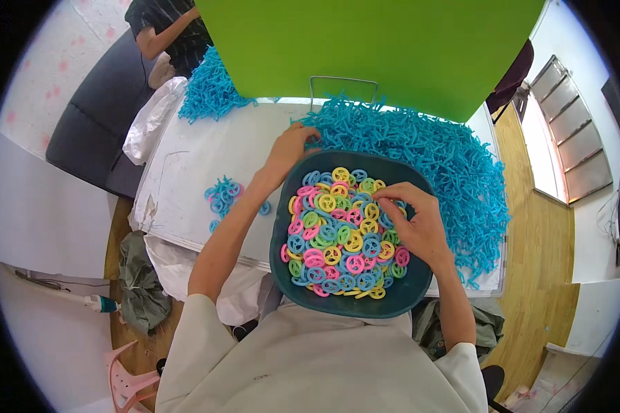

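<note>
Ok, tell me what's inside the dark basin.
The basin holds small plastic rings in pink, yellow, green and blue. The right hand covers some; the basin's bottom is hidden beneath them.

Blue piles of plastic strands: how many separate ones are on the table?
2. A big pile lies behind and right of the basin, where the left hand reaches. A smaller pile is at the far left corner. The green board may hide more.

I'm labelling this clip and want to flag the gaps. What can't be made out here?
- Head view: what the left hand grips; its fingers sink into the blue plastic pile.
- What the right hand pinches over the bowl; its fingers cover it.
- The table's far side, behind the green board.
</note>
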{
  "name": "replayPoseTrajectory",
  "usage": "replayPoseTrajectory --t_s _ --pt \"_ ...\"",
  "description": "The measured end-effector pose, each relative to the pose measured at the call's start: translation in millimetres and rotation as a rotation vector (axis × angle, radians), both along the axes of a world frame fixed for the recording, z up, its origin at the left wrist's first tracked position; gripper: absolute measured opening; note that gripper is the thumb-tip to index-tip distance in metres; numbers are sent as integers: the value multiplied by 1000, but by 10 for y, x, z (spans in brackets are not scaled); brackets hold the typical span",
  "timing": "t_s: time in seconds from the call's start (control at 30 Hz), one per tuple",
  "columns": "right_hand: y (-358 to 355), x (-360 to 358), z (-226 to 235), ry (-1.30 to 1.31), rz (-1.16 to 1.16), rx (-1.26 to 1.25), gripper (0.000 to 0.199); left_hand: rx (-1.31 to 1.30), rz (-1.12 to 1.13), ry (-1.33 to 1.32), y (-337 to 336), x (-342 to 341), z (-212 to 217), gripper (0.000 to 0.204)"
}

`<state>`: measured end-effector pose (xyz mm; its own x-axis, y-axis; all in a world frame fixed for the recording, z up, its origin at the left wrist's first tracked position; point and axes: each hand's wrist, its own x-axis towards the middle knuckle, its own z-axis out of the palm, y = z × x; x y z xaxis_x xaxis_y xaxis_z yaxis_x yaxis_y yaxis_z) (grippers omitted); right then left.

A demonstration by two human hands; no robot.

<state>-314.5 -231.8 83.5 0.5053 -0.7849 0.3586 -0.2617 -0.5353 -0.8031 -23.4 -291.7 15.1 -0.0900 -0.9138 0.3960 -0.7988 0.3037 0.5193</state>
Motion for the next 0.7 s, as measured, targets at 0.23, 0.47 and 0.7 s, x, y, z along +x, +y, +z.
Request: replayPoseTrajectory --t_s 0.23,0.47,0.7 --pt "26 -38 7 -23 -12 3 11 128 60 513 16 107 282 11" --pt "-5 -38 13 -102 -83 -6 22 -151 8 633 226 -261 738 14" --pt "-53 169 391 -252 -92 3 43 298 -330 798 620 -683 1126 14"
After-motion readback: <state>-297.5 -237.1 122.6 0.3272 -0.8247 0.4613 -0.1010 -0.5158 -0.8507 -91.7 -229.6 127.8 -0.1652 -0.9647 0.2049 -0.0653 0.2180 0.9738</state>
